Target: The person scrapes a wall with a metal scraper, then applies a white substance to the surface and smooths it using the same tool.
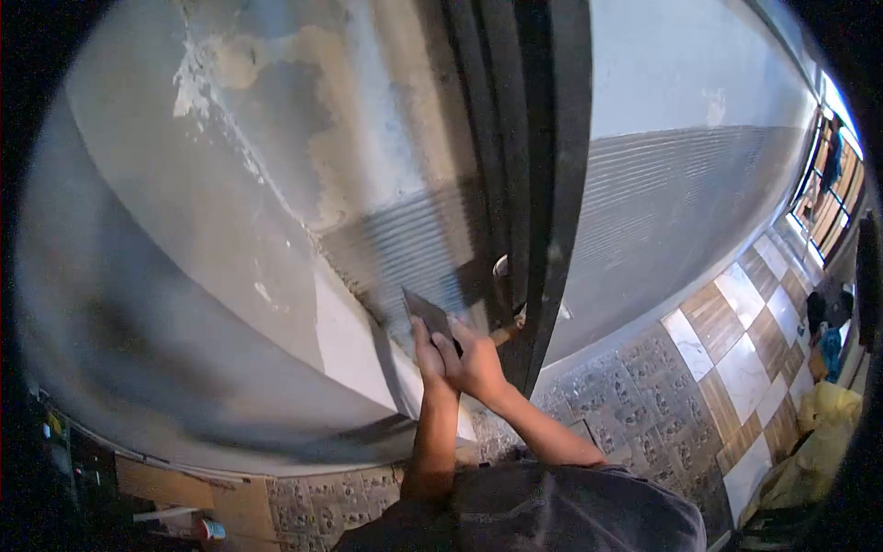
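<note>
A dark flat blade tool (430, 315) is held in both hands against the ridged grey wall strip (405, 241) beside the dark door frame. My left hand (432, 354) has its fingers on the tool's left part. My right hand (478, 364) is closed on the tool at its right side, close against my left hand. The tool's handle is hidden behind the fingers. Above the ridged part, the wall is patchy and stained.
A dark door frame (559, 184) rises right of my hands. Beyond it stands a wall (667, 198) with a ridged lower band. Patterned tiles (653, 396) cover the floor. Yellow material (809, 442) lies at right; a small bucket (212, 529) sits at bottom left.
</note>
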Demonstrator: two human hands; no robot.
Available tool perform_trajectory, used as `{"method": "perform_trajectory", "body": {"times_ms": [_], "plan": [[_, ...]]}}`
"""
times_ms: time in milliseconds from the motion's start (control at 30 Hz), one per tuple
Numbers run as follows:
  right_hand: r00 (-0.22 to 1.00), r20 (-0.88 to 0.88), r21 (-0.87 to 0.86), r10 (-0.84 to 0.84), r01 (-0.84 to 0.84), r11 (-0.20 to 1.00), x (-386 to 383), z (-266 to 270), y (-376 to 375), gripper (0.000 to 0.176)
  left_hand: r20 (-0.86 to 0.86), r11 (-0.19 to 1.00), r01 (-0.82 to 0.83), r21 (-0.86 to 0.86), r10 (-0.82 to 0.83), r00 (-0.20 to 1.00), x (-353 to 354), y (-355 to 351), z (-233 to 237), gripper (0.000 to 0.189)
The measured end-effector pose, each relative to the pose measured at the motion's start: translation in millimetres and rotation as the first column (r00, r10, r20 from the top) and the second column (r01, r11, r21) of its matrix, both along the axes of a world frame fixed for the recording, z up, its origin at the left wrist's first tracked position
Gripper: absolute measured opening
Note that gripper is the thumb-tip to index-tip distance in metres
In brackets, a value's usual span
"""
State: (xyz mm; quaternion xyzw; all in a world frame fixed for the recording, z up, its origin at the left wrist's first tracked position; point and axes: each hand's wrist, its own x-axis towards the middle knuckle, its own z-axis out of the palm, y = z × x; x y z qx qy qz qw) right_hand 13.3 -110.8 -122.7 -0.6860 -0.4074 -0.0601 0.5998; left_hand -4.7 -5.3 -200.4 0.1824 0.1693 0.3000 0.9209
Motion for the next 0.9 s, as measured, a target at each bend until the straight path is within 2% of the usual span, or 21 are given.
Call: {"method": "perform_trajectory", "body": {"times_ms": [100, 133, 200, 267, 333, 400, 467, 533, 600, 667, 700, 733, 767, 800, 867, 900], "plan": [[0.999, 0.048, 0.084, 0.005, -0.009, 0.996, -4.4, 0.5, 5.2, 0.027, 0.022, 0.992, -0.008, 0.125, 0.005, 1.000, -13.7, -12.9, 27.5, 0.049], [0.997, 0.076, 0.130, -0.019, 0.009, 0.992, -5.8, -2.0, 7.6, 0.026, 0.005, 0.994, -0.017, 0.111, 0.016, 1.000, -16.3, -14.7, 34.2, 0.049], [0.998, 0.030, 0.063, 0.053, -0.055, 0.996, -7.3, -5.5, 9.1, 0.024, -0.065, 0.994, -0.099, 0.038, 0.101, 0.993, -21.7, -17.7, 39.6, 0.048], [0.998, 0.008, 0.081, 0.070, -0.070, 0.994, -12.6, -4.1, 10.7, 0.024, -0.046, 0.997, -0.055, 0.050, 0.057, 0.997, -31.5, -16.1, 36.0, 0.046], [0.996, -0.014, 0.064, 0.092, -0.091, 0.994, -16.6, 0.7, 9.6, 0.021, 0.006, 0.973, -0.042, 0.225, 0.041, 0.999, -38.4, -17.8, 40.7, 0.045], [0.994, -0.081, 0.064, 0.080, -0.075, 0.995, -22.1, 2.1, 8.5, 0.019, -0.019, 0.978, -0.047, 0.201, 0.052, 0.998, -44.6, -19.9, 45.2, 0.044], [0.997, -0.041, 0.094, 0.069, -0.065, 0.993, -23.0, -4.2, 13.3, 0.019, -0.130, 0.974, -0.084, 0.209, 0.113, 0.985, -47.0, -22.6, 50.2, 0.041], [0.997, -0.040, 0.075, 0.061, -0.058, 0.996, -25.9, -3.6, 11.9, 0.019, -0.100, 0.970, -0.135, 0.202, 0.158, 0.982, -50.9, -27.0, 53.1, 0.040], [0.992, -0.038, 0.021, 0.120, -0.119, 0.993, -26.5, 1.5, 7.4, 0.021, -0.049, 0.969, -0.064, 0.237, 0.078, 0.996, -56.3, -22.5, 44.8, 0.040], [0.986, -0.074, 0.052, 0.152, -0.148, 0.988, -27.1, 8.2, 6.6, 0.024, -0.108, 0.987, -0.035, 0.158, 0.053, 0.993, -54.6, -10.2, 31.6, 0.040], [0.975, -0.144, -0.069, 0.169, -0.181, 0.981, -24.1, 6.0, 4.4, 0.031, -0.039, 0.989, -0.052, 0.141, 0.058, 0.998, -53.1, -17.7, 43.1, 0.039], [0.974, -0.135, -0.065, 0.181, -0.191, 0.979, -23.1, 8.3, 3.5, 0.031, 0.030, 0.990, -0.065, 0.124, 0.061, 0.998, -52.7, -26.1, 58.1, 0.038], [0.972, -0.142, 0.014, 0.186, -0.186, 0.982, -23.0, 12.3, 2.0, 0.029, 0.023, 0.991, -0.064, 0.113, 0.062, 0.998, -56.8, -37.8, 79.5, 0.033], [0.970, -0.150, 0.092, 0.191, -0.179, 0.980, -23.2, 16.1, 0.2, 0.028, 0.029, 0.990, -0.074, 0.117, 0.071, 0.997, -56.9, -37.6, 80.7, 0.033], [0.973, -0.136, 0.136, 0.189, -0.170, 0.976, -20.0, 26.5, -1.5, 0.026, -0.004, 0.988, -0.031, 0.154, 0.032, 0.999, -56.1, -35.6, 84.6, 0.031], [0.962, -0.178, 0.127, 0.207, -0.186, 0.974, -17.1, 33.2, -3.8, 0.026, 0.060, 0.986, -0.030, 0.165, 0.020, 0.998, -54.3, -35.3, 87.3, 0.031]]}}
